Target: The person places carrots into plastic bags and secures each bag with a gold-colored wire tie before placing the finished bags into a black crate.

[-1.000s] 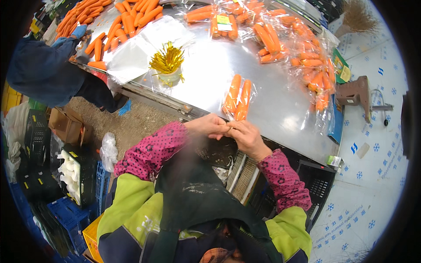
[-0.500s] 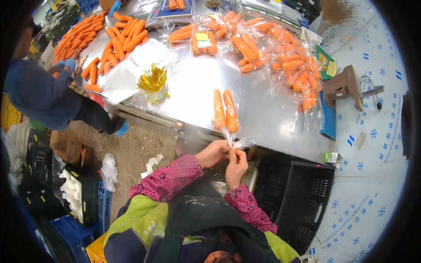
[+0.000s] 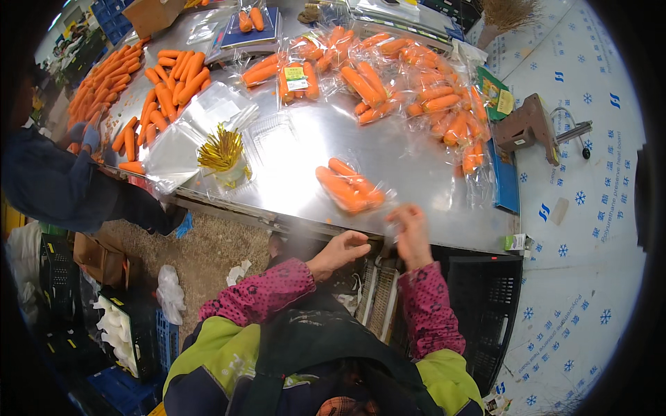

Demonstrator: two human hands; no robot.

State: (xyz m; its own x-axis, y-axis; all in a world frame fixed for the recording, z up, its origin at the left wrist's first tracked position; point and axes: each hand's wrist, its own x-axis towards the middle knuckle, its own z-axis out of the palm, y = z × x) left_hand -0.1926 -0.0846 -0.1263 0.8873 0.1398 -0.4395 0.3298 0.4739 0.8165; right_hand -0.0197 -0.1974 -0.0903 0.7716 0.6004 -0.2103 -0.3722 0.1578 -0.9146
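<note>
A clear plastic bag of carrots (image 3: 349, 186) lies slanted on the metal table near its front edge, its gathered end toward my right hand. My left hand (image 3: 338, 254) is below the table edge with thumb and fingers apart, holding nothing. Close beside the bag's end is my right hand (image 3: 413, 237), fingers bent and blurred by motion. Whether it touches the plastic I cannot tell. To the left, a small tub holds a bunch of gold twist ties (image 3: 222, 151), next to a stack of clear plastic bags (image 3: 198, 128).
Bagged carrots (image 3: 444, 104) pile up at the back right, loose carrots (image 3: 173, 83) at the left. A scale (image 3: 244, 35) stands at the back. A brown tape dispenser (image 3: 526, 130) is at the right. Black crates (image 3: 489, 305) sit below the table. A co-worker (image 3: 55, 177) stands at the left.
Both hands held the carrot bag's twisted neck; now the bag lies turned on the table. My left hand has let go and the hands have separated, the right moving rightward.
</note>
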